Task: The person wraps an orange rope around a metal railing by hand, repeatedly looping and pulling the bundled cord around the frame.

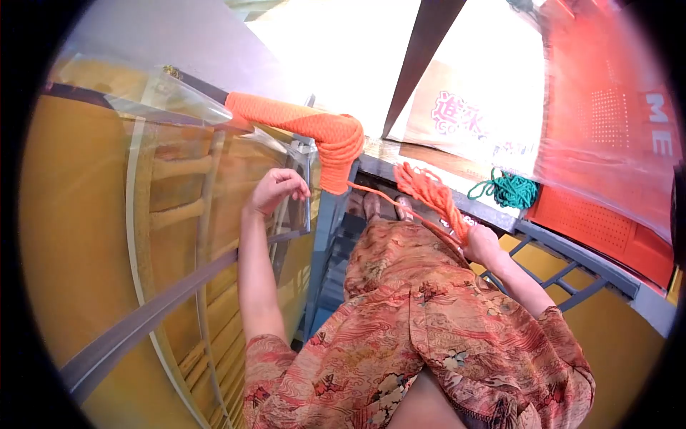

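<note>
Your left hand (281, 189), half-curled with nothing visible in it, is the nearer one to the bent section thickly wrapped in bright orange cord (341, 139), which lies just beyond it to the far right, its longer leg running far left and its shorter leg dropping near. Your right hand (482, 244) is closed on the near end of a looped orange cord hank (432, 193), its long axis slanting far left to near right, while a thin single orange strand (373, 189) spans from the shorter leg's near end toward that hand.
</note>
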`<state>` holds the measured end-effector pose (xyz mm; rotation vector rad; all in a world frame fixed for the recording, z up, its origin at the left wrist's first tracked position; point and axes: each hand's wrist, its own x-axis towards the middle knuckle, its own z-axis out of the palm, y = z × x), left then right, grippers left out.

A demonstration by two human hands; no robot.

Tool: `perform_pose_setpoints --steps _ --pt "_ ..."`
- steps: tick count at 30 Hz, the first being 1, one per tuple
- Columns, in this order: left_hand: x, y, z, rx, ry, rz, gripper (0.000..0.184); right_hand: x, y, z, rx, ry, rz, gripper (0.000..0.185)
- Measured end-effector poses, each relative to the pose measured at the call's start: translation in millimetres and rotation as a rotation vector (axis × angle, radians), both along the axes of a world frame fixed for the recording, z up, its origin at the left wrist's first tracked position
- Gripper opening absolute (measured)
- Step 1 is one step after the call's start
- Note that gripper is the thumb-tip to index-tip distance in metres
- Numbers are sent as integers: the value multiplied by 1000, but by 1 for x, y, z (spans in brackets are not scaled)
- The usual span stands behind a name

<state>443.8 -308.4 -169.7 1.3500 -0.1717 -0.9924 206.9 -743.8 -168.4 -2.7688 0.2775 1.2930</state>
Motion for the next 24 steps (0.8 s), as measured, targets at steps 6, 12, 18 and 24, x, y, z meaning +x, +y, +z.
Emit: perform_pose_setpoints --steps 6,12,18,24 --pt "-4 14 11 -58 42 -114 27 56 68 47 314 98 238 22" --pt "-14 -1 23 -238 84 -174 67 119 201 57 1301 -92 300 31" --pt "-15 -2 26 -136 157 -160 60 179 248 37 1678 -80 -612 23" --pt "-8 15 17 60 211 -187 26 144 196 -11 1432 -349 -580 25"
